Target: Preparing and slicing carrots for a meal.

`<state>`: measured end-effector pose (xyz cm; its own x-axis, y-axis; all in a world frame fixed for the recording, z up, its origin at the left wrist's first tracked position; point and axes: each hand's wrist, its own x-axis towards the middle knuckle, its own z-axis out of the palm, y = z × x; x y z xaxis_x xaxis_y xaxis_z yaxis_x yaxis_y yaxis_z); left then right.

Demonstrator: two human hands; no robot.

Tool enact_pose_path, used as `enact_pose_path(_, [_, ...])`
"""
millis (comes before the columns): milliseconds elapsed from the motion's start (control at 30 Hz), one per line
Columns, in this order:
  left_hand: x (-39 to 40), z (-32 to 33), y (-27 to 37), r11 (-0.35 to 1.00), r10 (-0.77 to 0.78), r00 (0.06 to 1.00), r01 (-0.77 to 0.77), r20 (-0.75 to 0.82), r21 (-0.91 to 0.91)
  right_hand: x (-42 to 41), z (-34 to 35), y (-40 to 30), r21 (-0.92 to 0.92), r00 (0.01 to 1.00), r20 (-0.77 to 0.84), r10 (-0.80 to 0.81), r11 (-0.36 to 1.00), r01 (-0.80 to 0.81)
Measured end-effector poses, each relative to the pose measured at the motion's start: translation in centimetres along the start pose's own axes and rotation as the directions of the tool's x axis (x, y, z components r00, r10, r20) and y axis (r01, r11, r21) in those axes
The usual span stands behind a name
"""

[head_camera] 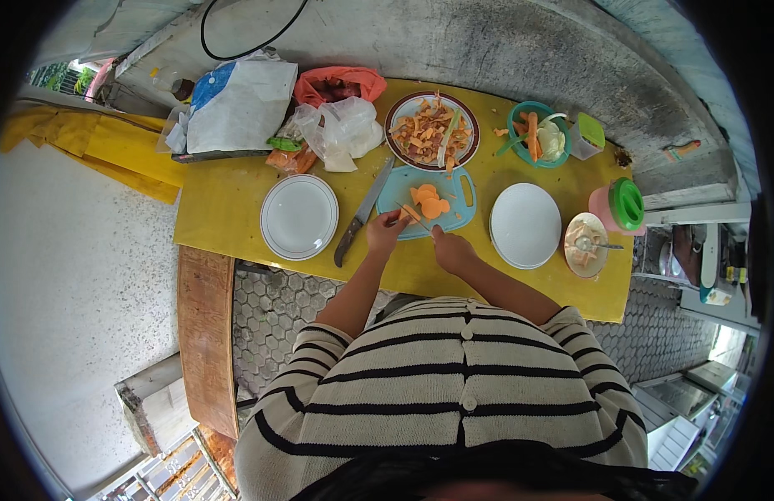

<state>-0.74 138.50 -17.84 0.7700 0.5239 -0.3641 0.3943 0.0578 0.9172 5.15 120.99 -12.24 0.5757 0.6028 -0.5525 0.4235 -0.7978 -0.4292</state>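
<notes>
My left hand point(385, 230) holds a piece of orange vegetable point(409, 215), perhaps carrot or sweet potato, on a light blue plastic cutting board point(465, 216). In my right hand point(450, 249) is a small knife point(418, 219), its blade at that piece. Several orange slices point(430, 200) lie on the board just beyond my hands. A large knife with a dark handle point(365, 210) rests left of the board, its tip towards the wall. Behind the board, a brown-rimmed plate point(396, 149) bears a heap of orange peelings point(427, 131).
White plates lie left point(299, 216) and right point(525, 225) of the board. Farther right are a bowl with a spoon point(585, 266) and a green-lidded pink container point(626, 203). A teal basket point(520, 147) holds carrots and cabbage. Plastic bags point(343, 128) crowd the back left.
</notes>
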Motion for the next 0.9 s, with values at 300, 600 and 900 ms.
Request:
enact_pose_path(300, [0.3, 0.1, -0.5, 0.991, -0.010, 0.999, 0.015, 0.034, -0.129, 0.7, -1.0, 0.2, 0.015, 0.999, 0.041, -0.026, 1.000, 0.026])
enact_pose_path(600, [0.3, 0.6, -1.3, 0.974, 0.006, 0.999, 0.004, 0.043, -0.226, 2.0, 0.9, 2.5, 0.031, 0.998, -0.025, -0.060, 0.998, 0.061])
enact_pose_path(900, [0.1, 0.0, -0.5, 0.968, -0.043, 0.996, 0.060, 0.072, -0.243, 2.2, 2.8, 3.7, 0.169, 0.998, -0.067, -0.008, 0.985, 0.019])
